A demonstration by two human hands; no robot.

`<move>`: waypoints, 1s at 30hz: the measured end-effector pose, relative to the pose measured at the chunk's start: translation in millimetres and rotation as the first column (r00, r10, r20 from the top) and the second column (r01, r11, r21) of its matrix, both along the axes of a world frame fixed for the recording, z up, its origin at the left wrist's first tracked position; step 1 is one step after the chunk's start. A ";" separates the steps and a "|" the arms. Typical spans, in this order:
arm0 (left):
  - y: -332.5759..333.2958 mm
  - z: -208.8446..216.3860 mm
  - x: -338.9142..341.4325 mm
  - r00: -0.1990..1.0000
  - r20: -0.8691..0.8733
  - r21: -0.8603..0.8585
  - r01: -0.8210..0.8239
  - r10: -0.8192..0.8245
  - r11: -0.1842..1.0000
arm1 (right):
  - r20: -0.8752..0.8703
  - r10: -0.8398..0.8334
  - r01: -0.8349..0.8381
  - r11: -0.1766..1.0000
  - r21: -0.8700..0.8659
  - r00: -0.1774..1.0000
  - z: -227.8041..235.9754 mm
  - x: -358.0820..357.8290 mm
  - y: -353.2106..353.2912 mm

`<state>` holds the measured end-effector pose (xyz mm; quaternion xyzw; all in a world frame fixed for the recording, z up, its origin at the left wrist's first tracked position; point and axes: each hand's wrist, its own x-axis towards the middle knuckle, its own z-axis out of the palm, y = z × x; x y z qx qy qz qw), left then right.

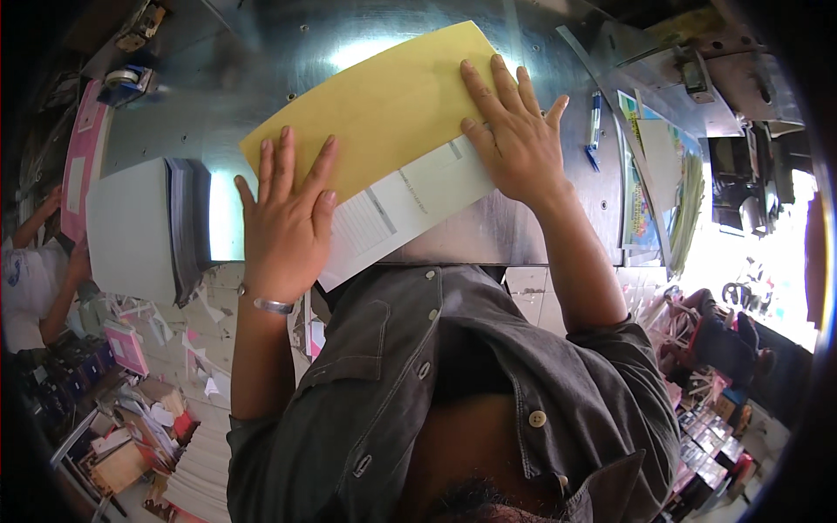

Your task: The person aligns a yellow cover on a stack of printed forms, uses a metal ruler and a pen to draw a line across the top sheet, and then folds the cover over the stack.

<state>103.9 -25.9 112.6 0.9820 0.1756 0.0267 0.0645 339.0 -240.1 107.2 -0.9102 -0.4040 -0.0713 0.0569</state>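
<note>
A yellow sheet of paper or card [384, 105] lies tilted on the metal table, over a white printed form [392, 218] whose near part sticks out below it. My left hand [286, 218] rests on the left end of the yellow sheet, fingers spread, its palm beside the form's left edge. Toward the right end, my right hand [519, 131] lies with spread fingers across the yellow sheet and the form's right corner. Both hands press flat and grip nothing. How many sheets lie underneath cannot be seen.
Left on the metal table [445, 240] stands a thick paper stack [131, 218], near a tape dispenser [126, 80]. A blue pen [595, 122] and a metal strip [610, 105] lie to the right, beside printed sheets [649, 174]. Another person [35, 283] works at far left. Paper scraps litter the floor.
</note>
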 end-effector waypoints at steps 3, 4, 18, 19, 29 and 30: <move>5.1 4.1 -21.1 1.000 0.015 -0.021 -0.013 0.013 1.000 | 0.023 0.037 -0.037 0.999 -0.009 0.999 -2.0 9.0 0.8; 5.0 8.3 -26.9 0.999 -0.033 -0.019 -0.019 0.019 1.000 | 0.018 0.038 -0.037 0.999 -0.006 0.999 -3.0 15.3 2.1; 34.3 28.3 46.8 0.893 0.256 -0.121 0.411 -0.372 0.904 | -0.155 0.412 -0.440 0.844 -0.307 0.898 41.3 133.7 59.9; 33.2 32.1 58.9 0.884 0.217 -0.176 0.453 -0.415 0.874 | -0.147 0.427 -0.451 0.834 -0.318 0.892 34.8 142.7 57.4; 24.1 11.7 78.6 0.810 0.364 -0.336 0.574 -0.459 0.746 | 0.075 0.446 -0.424 0.882 -0.207 0.892 12.7 152.7 53.1; 24.2 10.7 79.4 0.808 0.363 -0.340 0.578 -0.463 0.742 | 0.041 0.408 -0.398 0.905 -0.147 0.912 6.5 149.4 51.2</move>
